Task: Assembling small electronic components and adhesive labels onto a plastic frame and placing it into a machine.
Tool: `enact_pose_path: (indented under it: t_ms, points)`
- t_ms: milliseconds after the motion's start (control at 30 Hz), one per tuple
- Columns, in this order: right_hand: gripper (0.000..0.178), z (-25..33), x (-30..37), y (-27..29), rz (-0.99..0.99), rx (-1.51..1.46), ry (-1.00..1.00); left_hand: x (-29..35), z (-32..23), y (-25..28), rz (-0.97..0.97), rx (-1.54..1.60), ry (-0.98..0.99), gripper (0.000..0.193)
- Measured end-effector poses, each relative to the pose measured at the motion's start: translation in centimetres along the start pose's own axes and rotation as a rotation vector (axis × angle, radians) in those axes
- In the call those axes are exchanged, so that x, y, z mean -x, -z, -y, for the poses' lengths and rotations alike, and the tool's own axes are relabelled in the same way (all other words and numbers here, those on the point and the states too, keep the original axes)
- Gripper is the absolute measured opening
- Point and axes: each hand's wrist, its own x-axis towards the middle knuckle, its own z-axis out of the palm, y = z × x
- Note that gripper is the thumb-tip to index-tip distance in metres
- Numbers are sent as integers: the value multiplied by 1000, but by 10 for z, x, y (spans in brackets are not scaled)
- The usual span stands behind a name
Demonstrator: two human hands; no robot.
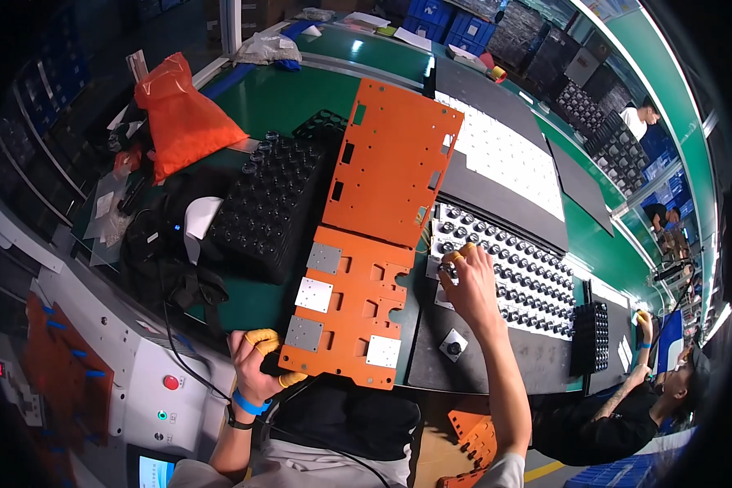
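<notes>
Pinching a small dark round part (447, 269) between thumb and fingertips, the right hand (473, 291) is at the near-left end of the rows of black cylindrical parts (533, 285) on white plates, just right of the orange hinged fixture (351, 313). The left hand (254, 368), wearing yellow finger cots, is bent around the fixture's lower-left corner; I cannot tell whether its fingers close firmly on it. The fixture lies opened out, its lower panel bearing four square metal plates, two grey and two white, one of them the lower-right white plate (383, 351). On the black mat (504, 362) below the right hand sits a single white plate with a black round part (454, 347). A black tray of cylindrical parts (260, 203) stands left of the fixture. Small markings beside the red push button (171, 382) and text on the blue-and-white screen (154, 472) are too small to read.
</notes>
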Motion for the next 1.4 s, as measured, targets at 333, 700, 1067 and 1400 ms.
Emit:
enact_pose_path:
  t_ms: [333, 700, 1067, 1400]
  points:
    - [25, 25, 51, 50, -42, 89, -167, 4, 5, -4, 7, -9, -1, 67]
    - [30, 40, 102, 50, 302, 60, -337, 4, 4, -4, -19, -14, -1, 67]
    - [33, 34, 45, 34, 71, -96, 83, 3, 4, -5, -12, -30, -19, 66]
    - [33, 21, 36, 14, 53, -13, 35, 12, 7, -7, 12, -8, 40, 76]
